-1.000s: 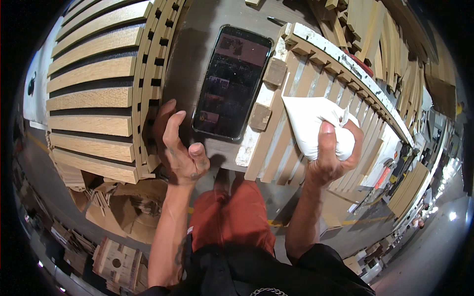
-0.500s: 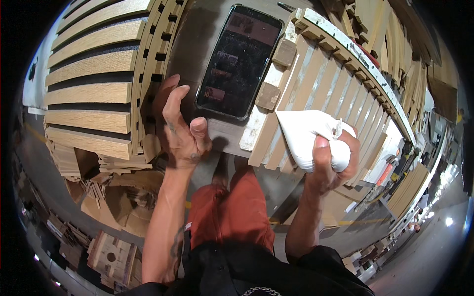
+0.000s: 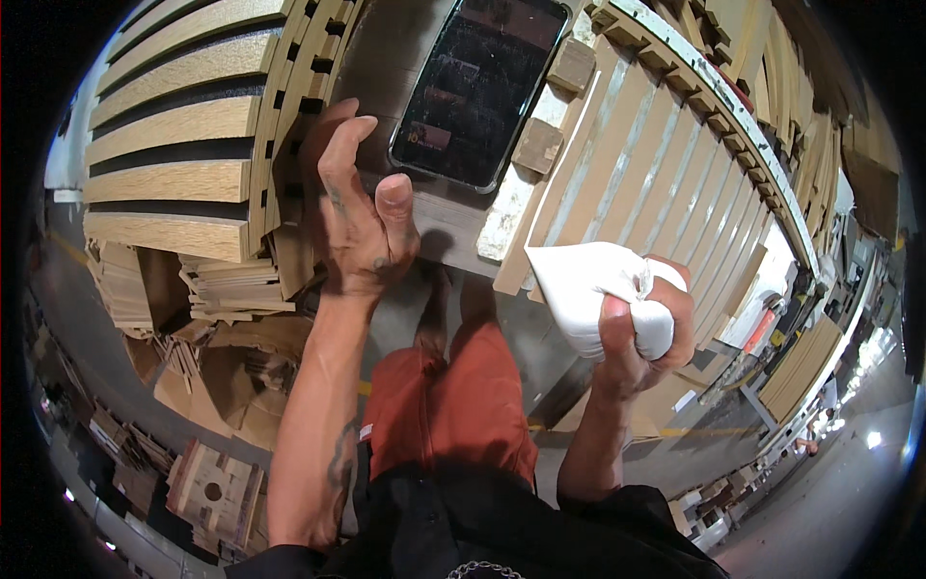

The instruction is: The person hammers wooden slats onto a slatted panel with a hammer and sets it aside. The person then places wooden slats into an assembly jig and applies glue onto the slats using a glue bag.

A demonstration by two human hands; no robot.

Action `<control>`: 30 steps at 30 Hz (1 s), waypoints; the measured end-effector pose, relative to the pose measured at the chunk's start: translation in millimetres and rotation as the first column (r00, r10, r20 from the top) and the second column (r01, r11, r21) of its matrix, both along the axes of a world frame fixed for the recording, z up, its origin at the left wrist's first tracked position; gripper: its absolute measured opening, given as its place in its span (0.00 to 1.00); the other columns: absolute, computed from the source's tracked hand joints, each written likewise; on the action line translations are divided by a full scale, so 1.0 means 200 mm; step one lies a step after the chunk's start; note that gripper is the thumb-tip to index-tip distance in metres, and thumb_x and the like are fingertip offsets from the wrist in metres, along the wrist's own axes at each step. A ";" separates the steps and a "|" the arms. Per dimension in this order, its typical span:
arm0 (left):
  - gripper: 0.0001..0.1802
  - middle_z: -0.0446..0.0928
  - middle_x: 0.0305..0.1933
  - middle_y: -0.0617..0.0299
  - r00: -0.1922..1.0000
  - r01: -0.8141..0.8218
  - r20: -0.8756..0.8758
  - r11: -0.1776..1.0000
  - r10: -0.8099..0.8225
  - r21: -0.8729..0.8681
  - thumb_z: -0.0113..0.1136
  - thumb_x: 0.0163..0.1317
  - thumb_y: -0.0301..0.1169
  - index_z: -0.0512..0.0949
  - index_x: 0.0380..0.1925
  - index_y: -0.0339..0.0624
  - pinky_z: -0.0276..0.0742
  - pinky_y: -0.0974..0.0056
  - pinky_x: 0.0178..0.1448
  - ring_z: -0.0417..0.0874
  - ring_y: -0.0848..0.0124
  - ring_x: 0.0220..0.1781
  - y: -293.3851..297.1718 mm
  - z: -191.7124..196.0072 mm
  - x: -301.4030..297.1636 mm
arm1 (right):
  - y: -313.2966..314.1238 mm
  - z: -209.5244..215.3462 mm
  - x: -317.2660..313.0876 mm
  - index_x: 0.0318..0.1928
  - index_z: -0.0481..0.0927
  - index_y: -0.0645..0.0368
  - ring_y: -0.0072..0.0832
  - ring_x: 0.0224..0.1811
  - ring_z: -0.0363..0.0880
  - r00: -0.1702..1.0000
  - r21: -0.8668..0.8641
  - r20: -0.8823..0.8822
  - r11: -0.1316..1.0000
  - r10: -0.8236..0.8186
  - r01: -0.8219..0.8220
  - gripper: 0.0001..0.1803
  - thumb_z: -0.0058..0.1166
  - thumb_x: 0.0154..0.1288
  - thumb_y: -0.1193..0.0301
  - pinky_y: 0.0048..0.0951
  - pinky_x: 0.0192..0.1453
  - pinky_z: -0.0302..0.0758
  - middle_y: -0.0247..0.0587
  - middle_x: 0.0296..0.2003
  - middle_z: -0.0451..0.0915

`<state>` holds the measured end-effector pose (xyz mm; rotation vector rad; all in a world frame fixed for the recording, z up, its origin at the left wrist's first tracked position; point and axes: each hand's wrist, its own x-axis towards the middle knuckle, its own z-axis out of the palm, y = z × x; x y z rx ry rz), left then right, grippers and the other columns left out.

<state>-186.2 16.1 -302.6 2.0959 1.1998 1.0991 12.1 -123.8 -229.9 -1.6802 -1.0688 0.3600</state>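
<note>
My right hand (image 3: 648,333) is closed around a white piping-style bag (image 3: 579,289), its pointed tip directed left and its gathered top twisted by my thumb. The bag is above the near edge of a slatted panel (image 3: 656,164), where tan strips alternate with whitish, shiny lines. My left hand (image 3: 362,207) holds nothing; its fingers are apart and curved, beside the end of a stack of wooden slats. Between the hands and farther off, a dark smartphone (image 3: 477,92) lies on the grey-brown work surface (image 3: 371,77).
Wooden slats over dark gaps (image 3: 178,125) stand at the left. Small wooden blocks (image 3: 537,145) sit on a white-smeared rail (image 3: 506,212) along the panel. A curved whitish rail (image 3: 743,106) bounds its far side. Cardboard (image 3: 222,386) lies below left; more wood pieces (image 3: 805,367) are at right.
The phone, panel and slats have shifted upward in the view. My right hand with the bag sits slightly lower and left against the panel; my left hand stays open in much the same pose.
</note>
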 end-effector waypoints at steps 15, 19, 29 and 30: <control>0.31 0.64 0.62 0.40 1.000 -0.015 0.003 1.000 0.015 -0.018 0.44 0.72 0.49 0.58 0.62 0.35 0.66 0.55 0.63 0.71 0.51 0.59 0.01 0.02 0.01 | -0.09 0.07 -0.01 0.37 0.77 0.61 0.34 0.38 0.76 0.997 -0.086 -0.081 0.996 -0.003 -0.004 0.15 0.64 0.45 0.76 0.32 0.42 0.73 0.46 0.35 0.77; 0.28 0.65 0.62 0.41 0.999 -0.038 -0.038 0.999 0.038 0.014 0.39 0.74 0.47 0.60 0.61 0.35 0.61 0.53 0.68 0.68 0.49 0.64 0.01 -0.01 0.02 | 0.01 0.04 0.13 0.40 0.76 0.64 0.31 0.39 0.77 0.862 0.015 -0.416 0.946 -0.289 0.324 0.13 0.61 0.54 0.74 0.30 0.42 0.74 0.45 0.37 0.77; 0.30 0.64 0.62 0.44 0.972 -0.085 -0.219 0.996 0.086 0.013 0.25 0.76 0.49 0.60 0.60 0.33 0.58 0.52 0.71 0.66 0.53 0.65 -0.01 0.03 0.05 | 0.54 -0.07 0.41 0.40 0.77 0.63 0.24 0.30 0.80 0.868 0.166 -0.389 0.903 -0.308 0.395 0.10 0.62 0.59 0.74 0.28 0.36 0.82 0.40 0.32 0.81; 0.30 0.64 0.62 0.44 0.971 -0.082 -0.225 0.997 0.082 0.012 0.25 0.76 0.49 0.60 0.60 0.33 0.58 0.52 0.71 0.66 0.53 0.65 -0.01 0.04 0.05 | 0.55 -0.08 0.41 0.40 0.77 0.63 0.24 0.30 0.80 0.865 0.163 -0.393 0.902 -0.312 0.399 0.10 0.62 0.59 0.74 0.28 0.36 0.82 0.40 0.32 0.81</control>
